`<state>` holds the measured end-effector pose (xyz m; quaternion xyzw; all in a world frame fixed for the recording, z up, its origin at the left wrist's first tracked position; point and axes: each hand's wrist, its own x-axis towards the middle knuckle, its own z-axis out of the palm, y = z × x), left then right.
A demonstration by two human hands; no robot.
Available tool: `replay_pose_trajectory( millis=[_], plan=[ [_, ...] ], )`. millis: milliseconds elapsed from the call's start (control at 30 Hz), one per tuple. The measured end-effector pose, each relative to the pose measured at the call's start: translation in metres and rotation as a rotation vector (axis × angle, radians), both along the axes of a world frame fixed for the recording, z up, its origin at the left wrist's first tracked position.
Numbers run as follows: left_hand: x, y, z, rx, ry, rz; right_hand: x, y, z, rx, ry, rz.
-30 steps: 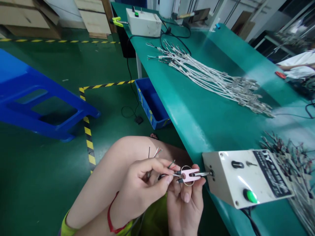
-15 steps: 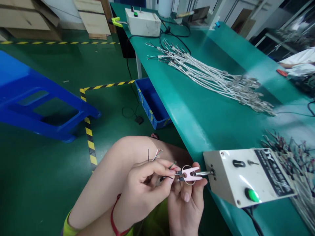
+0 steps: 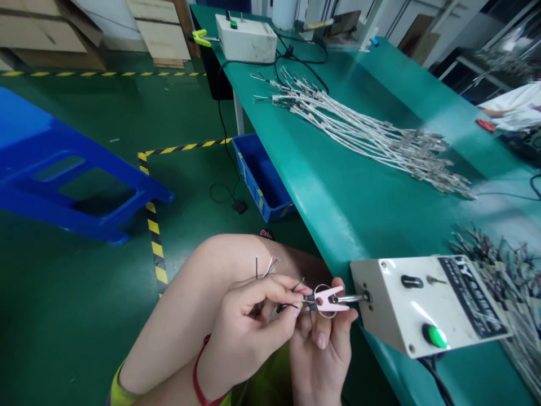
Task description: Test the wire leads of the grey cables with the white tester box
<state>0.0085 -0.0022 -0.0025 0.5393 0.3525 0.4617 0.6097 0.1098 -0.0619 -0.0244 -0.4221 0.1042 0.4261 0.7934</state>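
A: Where are the wires (image 3: 271, 267)?
B: Below the middle of the frame, in the left hand (image 3: 251, 318). Its grip is closed on them, thumb against forefinger, with thin ends poking up above the knuckles.
A: And the right hand (image 3: 320, 352)?
B: Just beside it, palm showing. Its grip is on the pink clip (image 3: 328, 300), with fingertips at the two handles.
A: Are the wires in the clip?
B: They run up to its jaws, on its left end; I can't tell whether they lie between them.
A: What bears the clip?
B: A metal rod (image 3: 354, 298) from the white box (image 3: 416, 304) at the lower right, on the counter (image 3: 380, 214). The box has a green button (image 3: 437, 336).
A: What else lies there?
B: White cables (image 3: 359, 129) at upper right, a second bundle (image 3: 509, 282) at the right edge, and another box (image 3: 247, 42) at the top. A blue bin (image 3: 276, 213) stands on the floor, near the centre.
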Motion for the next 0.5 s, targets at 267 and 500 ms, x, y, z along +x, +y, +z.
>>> replay_pose_trajectory(
  millis=[267, 500],
  plan=[
    [-0.0013, -0.0034, -0.0027, -0.026, -0.004, -0.003, -0.0003, -0.0024, -0.0039, 0.025, -0.054, 0.032],
    [0.0001, -0.0069, -0.004, -0.045, -0.003, 0.012, -0.0007, 0.0, -0.0022, 0.041, -0.14, 0.079]
  ],
)
